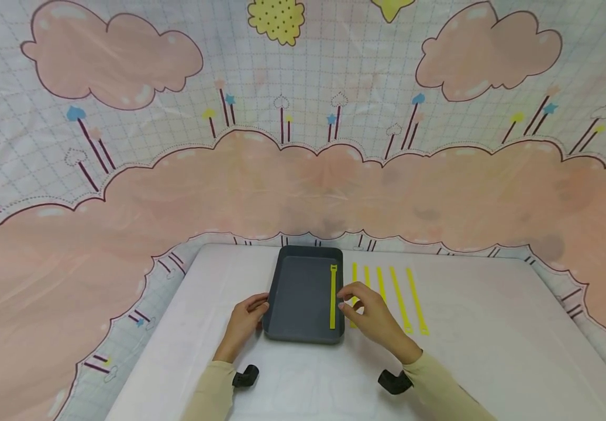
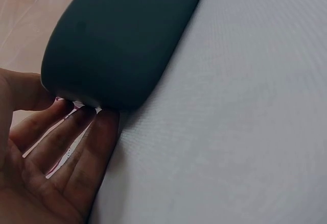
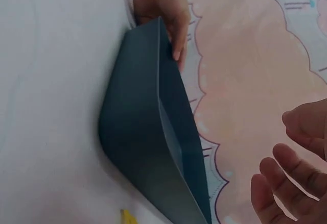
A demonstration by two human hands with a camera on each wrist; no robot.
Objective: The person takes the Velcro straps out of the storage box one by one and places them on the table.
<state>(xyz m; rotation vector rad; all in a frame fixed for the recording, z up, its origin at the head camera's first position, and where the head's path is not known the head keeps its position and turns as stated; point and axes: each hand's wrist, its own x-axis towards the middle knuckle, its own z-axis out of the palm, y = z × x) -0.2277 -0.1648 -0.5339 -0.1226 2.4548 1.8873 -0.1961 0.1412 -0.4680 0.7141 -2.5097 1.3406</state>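
A dark grey rectangular tray (image 1: 303, 298) lies on the white table. Inside it, along the right wall, is a flat yellow strap (image 1: 333, 301) with a slotted head at its far end. My left hand (image 1: 245, 321) holds the tray's left wall; in the left wrist view its fingers (image 2: 99, 132) press the outer side, with the thumb at the rim. Over the tray's right edge hovers my right hand (image 1: 371, 316), thumb and fingers apart and nothing between them. Several more yellow straps (image 1: 400, 298) lie side by side right of the tray, some partly hidden by that hand.
The white table (image 1: 492, 327) extends to both sides of the tray. Behind it hangs a patterned curtain (image 1: 292, 187) with pink clouds. A black wrist-worn device sits at the left wrist (image 1: 245, 376) and another at the right wrist (image 1: 395, 382).
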